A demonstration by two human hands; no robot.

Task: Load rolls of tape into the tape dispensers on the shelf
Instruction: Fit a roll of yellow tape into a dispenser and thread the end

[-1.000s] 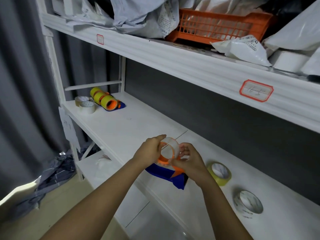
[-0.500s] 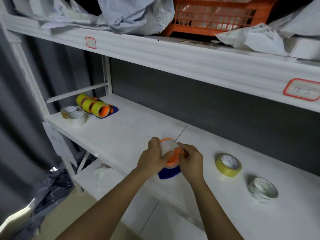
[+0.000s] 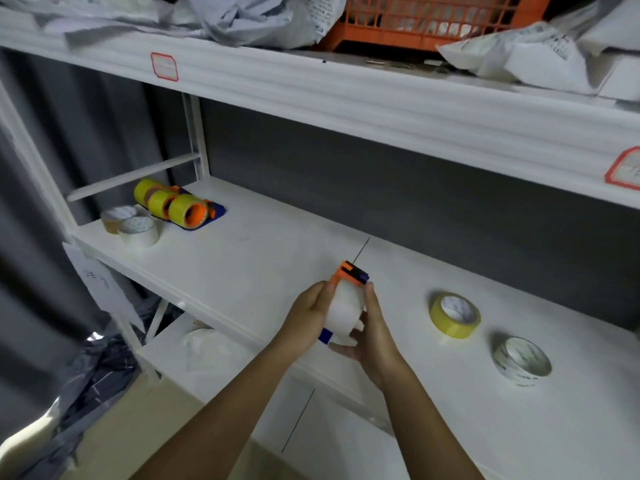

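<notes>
Both hands hold one tape dispenser [image 3: 349, 274] just above the middle shelf [image 3: 263, 258], near its front edge. A clear tape roll [image 3: 344, 311] sits on the dispenser; the orange and blue head pokes out past the fingertips, and a blue bit shows under the roll. Left hand [image 3: 308, 315] wraps the roll's left side, grip closed on it. Right hand [image 3: 372, 336] cups the right side and underside, thumb up along the roll, grip closed on it too.

To the right of the dispenser, a yellow tape roll [image 3: 454, 315] lies flat on the shelf; beyond that lies a white printed roll [image 3: 522, 360]. Both are well apart from the hands.

Far to the left of the dispenser, at the shelf's end: loaded dispensers with yellow rolls [image 3: 175, 206], and just in front of them a brown roll [image 3: 116, 219] touching a white roll [image 3: 139, 231].

Above the dispenser, the upper shelf carries grey mailer bags [image 3: 263, 19] and an orange basket [image 3: 426, 20].
</notes>
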